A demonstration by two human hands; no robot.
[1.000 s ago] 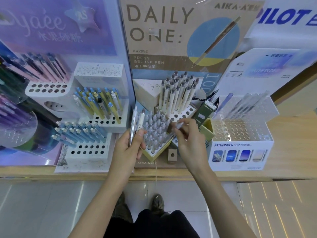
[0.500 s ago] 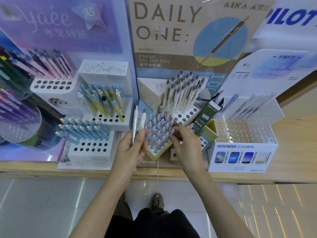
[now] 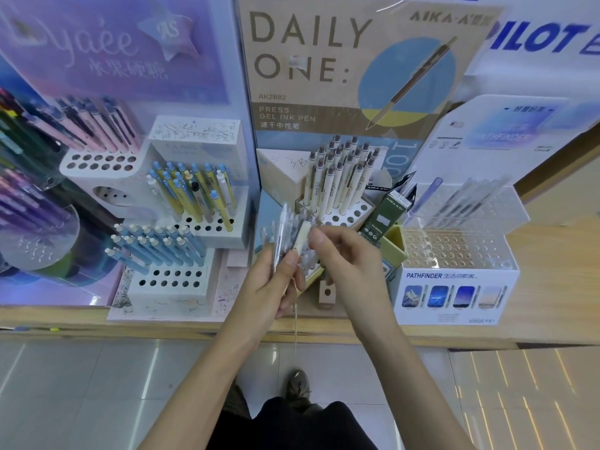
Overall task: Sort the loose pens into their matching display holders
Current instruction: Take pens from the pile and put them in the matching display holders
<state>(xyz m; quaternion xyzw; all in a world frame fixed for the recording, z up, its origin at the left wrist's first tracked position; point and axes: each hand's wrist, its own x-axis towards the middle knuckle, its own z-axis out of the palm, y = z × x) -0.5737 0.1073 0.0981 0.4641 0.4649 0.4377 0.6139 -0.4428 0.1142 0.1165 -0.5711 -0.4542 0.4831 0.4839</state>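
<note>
- Cannot count the loose pens [image 3: 281,237] in the left hand [image 3: 269,287]: smeared by motion.
- Cannot tell whether the right hand [image 3: 349,259] pinches the cream pen [image 3: 301,238] or merely touches it.
- See only a yellow edge of the holder [image 3: 314,277] behind both hands.
- Lose the PILOT sign [image 3: 539,37] at the right edge, the purple pens [image 3: 19,203] at the left edge.
- Cannot count the clear pens [image 3: 467,199]: too faint.
</note>
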